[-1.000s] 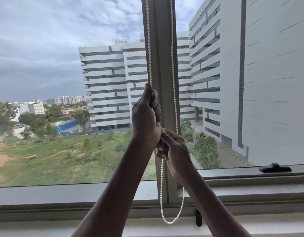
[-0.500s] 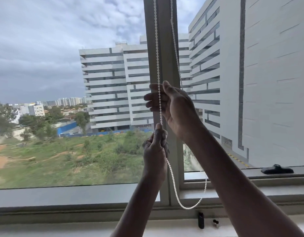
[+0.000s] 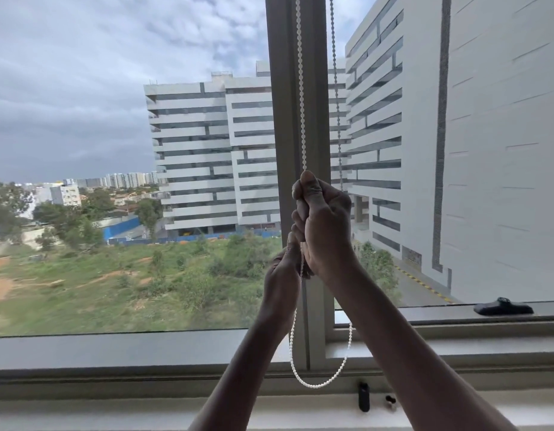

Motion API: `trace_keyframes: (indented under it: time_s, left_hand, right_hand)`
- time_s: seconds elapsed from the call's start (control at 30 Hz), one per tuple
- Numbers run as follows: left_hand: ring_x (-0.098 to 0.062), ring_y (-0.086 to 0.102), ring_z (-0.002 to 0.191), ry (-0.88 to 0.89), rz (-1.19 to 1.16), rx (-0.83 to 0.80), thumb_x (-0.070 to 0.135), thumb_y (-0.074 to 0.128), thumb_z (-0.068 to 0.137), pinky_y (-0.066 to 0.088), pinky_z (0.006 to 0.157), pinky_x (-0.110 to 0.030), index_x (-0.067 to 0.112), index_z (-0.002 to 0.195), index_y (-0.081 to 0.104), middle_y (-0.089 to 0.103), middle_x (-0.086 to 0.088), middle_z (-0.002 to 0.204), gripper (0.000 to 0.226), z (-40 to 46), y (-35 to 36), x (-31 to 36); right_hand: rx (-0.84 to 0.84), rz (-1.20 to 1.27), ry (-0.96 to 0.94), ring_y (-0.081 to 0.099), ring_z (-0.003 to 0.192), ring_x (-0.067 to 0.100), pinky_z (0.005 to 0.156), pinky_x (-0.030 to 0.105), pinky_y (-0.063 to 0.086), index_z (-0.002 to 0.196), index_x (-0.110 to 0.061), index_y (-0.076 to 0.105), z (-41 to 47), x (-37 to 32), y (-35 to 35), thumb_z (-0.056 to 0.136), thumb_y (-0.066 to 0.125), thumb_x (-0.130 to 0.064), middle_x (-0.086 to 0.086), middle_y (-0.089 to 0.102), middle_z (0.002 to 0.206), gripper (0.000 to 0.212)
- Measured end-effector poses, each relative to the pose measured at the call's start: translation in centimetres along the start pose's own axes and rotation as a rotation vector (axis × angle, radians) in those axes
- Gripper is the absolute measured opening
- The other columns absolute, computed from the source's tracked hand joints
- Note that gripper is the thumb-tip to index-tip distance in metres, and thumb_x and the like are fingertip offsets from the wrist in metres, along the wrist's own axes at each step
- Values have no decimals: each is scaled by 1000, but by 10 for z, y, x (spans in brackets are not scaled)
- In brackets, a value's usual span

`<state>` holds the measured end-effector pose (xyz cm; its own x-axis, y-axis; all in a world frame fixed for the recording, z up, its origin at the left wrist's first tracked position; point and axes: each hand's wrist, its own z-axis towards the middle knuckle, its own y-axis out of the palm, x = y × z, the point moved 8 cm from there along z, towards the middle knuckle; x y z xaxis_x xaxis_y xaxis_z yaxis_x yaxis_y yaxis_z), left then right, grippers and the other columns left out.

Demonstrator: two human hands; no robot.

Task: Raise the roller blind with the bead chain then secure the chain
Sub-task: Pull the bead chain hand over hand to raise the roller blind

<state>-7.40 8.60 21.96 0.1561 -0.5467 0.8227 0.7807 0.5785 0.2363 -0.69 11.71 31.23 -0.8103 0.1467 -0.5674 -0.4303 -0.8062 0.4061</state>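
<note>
A white bead chain [image 3: 301, 88] hangs in front of the grey window mullion [image 3: 285, 119]; its second strand runs down just to the right. My right hand [image 3: 324, 225] grips the front strand at mid height, thumb on top. Directly below it, my left hand [image 3: 283, 275] holds the same strand with curled fingers. The chain's loop hangs slack beneath both hands, just above the sill. The roller blind itself is out of view above.
A black chain clip [image 3: 363, 396] sits on the lower frame under the loop, with a small dark fitting [image 3: 390, 399] beside it. A black window handle [image 3: 503, 307] lies on the right sash rail. The white sill [image 3: 114, 415] runs along the bottom.
My right hand has closed on the front strand and pulled down towards my left hand. The left hand stays low on the chain, and the loop hangs lower.
</note>
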Motion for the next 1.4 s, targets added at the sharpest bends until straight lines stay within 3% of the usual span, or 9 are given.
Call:
trace_keyframes:
  time_s: [0.17,0.27,0.4,0.47,0.57,0.9,1.0,1.13,1.4]
  left_hand:
    - [-15,72,92,-73,-96,-120,49,32,103,55,79,-28,17,98,77,78,-3,97,55,25,12,43]
    - [-14,70,99,-22,-74,-218,49,17,104,46,94,-34,16,108,69,77,-1,104,62,35,27,77]
    - [-7,57,64,6,-83,-218,51,20,104,41,64,-25,18,102,69,70,10,76,59,48,35,105]
    - [-4,32,48,-32,-198,-202,52,28,103,23,45,-20,20,86,65,48,12,57,51,47,40,106]
    - [-4,16,40,-56,-298,-105,40,39,104,9,37,-20,25,64,46,29,11,48,44,45,37,96]
    - [-1,16,34,51,-394,3,35,48,101,11,30,-16,25,59,47,25,13,43,44,42,13,81]
    - [-1,17,33,78,-345,41,33,49,101,15,30,-17,22,59,47,26,13,42,43,40,4,74]
    - [-2,22,33,114,-302,95,27,51,100,19,33,-18,19,56,48,30,12,40,45,31,-1,53]
    - [1,29,38,253,-91,112,26,47,102,25,40,-17,27,47,54,36,18,43,55,15,6,32]
  right_hand:
    - [34,-106,-45,24,34,6,37,18,20,54,-20,51,-24,26,-15,99,49,-21,-8,33,41,45]
    - [0,-36,13,21,34,4,37,16,18,61,-2,45,-41,48,-22,97,50,-23,-8,30,42,42]
    - [-23,-52,108,20,35,4,37,14,19,65,-10,53,-60,67,-32,98,50,-28,-9,29,43,38]
    - [-9,-71,122,20,36,5,38,15,19,65,-12,54,-65,72,-37,100,49,-27,-8,29,43,38]
    - [8,-81,148,21,36,5,38,16,19,63,-15,54,-68,77,-39,95,51,-30,-8,29,43,36]
    - [-90,-76,242,36,42,10,43,23,31,61,-22,60,-62,87,-40,93,47,-26,-3,48,51,35]
    - [-68,-21,227,64,72,13,67,26,47,86,-16,74,-43,75,-39,97,42,-18,3,72,78,34]
    - [-91,-64,176,66,102,28,95,41,47,112,-5,69,-8,44,-23,104,36,-21,18,72,108,37]
    - [-152,-103,81,65,82,24,72,29,50,102,-7,67,37,-9,15,106,34,-26,12,72,89,38]
